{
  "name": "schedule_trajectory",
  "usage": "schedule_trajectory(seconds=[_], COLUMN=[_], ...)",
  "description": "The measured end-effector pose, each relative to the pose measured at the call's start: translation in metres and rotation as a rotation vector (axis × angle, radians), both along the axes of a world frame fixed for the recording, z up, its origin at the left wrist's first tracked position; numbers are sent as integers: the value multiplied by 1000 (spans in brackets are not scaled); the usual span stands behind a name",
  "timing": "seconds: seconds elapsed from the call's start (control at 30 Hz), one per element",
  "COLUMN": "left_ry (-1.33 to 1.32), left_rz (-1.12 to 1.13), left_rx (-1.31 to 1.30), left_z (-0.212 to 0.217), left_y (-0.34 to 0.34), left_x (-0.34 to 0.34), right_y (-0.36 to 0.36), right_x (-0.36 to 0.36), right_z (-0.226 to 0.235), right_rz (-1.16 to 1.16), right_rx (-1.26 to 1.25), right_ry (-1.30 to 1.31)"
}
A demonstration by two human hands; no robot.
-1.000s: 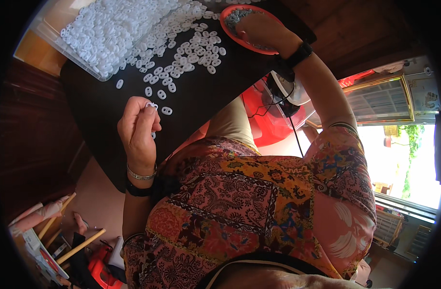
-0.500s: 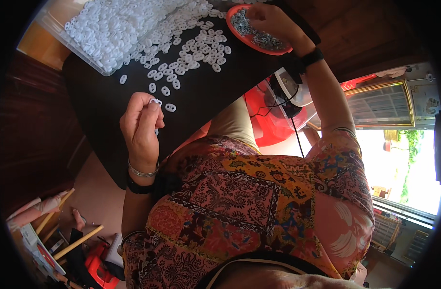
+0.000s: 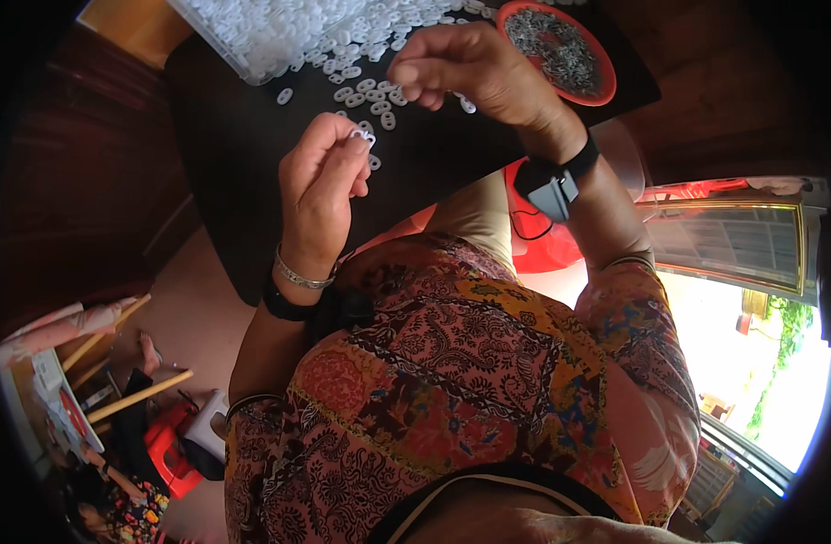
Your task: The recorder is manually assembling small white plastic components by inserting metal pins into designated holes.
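My left hand [image 3: 320,186] is closed above the dark table, thumb and forefinger pinching a small white oval plastic piece with two holes [image 3: 364,138]. To its right my right hand [image 3: 479,74] hovers with thumb and fingertips pressed together; whatever is between them is too small to make out. Beneath and beyond both hands lie loose white two-hole pieces [image 3: 381,107], partly covered by the right hand. A red bowl [image 3: 606,83] of small silvery metal parts [image 3: 556,50] stands just beyond my right wrist.
A clear plastic bin [image 3: 218,43] heaped with white pieces stands at the table's far left. The dark table [image 3: 225,172] has a rounded near-left edge. Red plastic items [image 3: 547,240] stand below its right side. Another person [image 3: 130,494] is at the lower left.
My right hand has come from over the bowl leftward and nearer, close to my left hand. The left hand still pinches the white piece. The view has shifted, moving the table up and right.
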State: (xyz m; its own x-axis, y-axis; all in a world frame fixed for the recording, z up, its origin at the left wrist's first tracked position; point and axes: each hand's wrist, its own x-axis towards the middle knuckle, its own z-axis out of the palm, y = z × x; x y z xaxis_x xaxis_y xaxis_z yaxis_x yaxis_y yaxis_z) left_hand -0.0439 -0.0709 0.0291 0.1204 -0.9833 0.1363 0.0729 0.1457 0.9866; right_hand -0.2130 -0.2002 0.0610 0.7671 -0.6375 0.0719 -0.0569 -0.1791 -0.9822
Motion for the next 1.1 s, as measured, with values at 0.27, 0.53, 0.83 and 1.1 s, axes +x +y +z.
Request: schedule_trajectory(seconds=[0.27, 0.53, 0.83, 1.1], left_ry=[-12, -17, -59, -97], left_rz=[43, 56, 51, 39], left_rx=[-33, -40, 9, -34], left_z=[-2, -3, -3, -6], left_y=[1, 2, 2, 1], left_x=[5, 6, 6, 8], right_y=[20, 25, 25, 24], right_x=[30, 33, 31, 32], right_z=[-14, -18, -17, -26], right_rz=[146, 108, 101, 37], right_rx=[22, -7, -104, -292], right_ry=[-32, -29, 4, 27])
